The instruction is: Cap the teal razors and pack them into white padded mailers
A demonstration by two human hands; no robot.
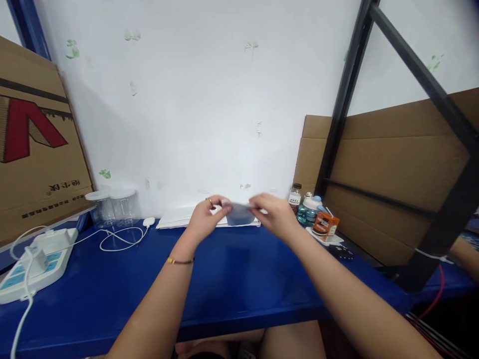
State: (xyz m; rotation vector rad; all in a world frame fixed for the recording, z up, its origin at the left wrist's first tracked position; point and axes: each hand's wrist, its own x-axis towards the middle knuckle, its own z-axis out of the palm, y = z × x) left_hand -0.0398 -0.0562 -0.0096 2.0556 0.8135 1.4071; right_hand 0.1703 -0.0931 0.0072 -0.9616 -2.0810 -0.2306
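Observation:
Between my two hands hangs a small, thin, translucent bluish-grey sheet or bag (240, 215), blurred, so its exact kind is unclear. My left hand (208, 215) pinches its upper left corner between thumb and fingers; a ring and a dark bracelet show on that side. On the opposite corner, my right hand (274, 213) is closed in the same way, slightly smeared by motion. Both hands are raised above the far part of the blue table (239, 269). Behind them a stack of white sheets (174, 218) lies against the wall.
At left are a power strip (56, 269), a white cable (121, 245) and clear lidded jars (123, 207). On the right stand a brown bottle (295, 197), a teal bottle (309, 212) and an orange box (325, 225), beside a black metal frame (342, 94). Cardboard (404, 174) flanks the table.

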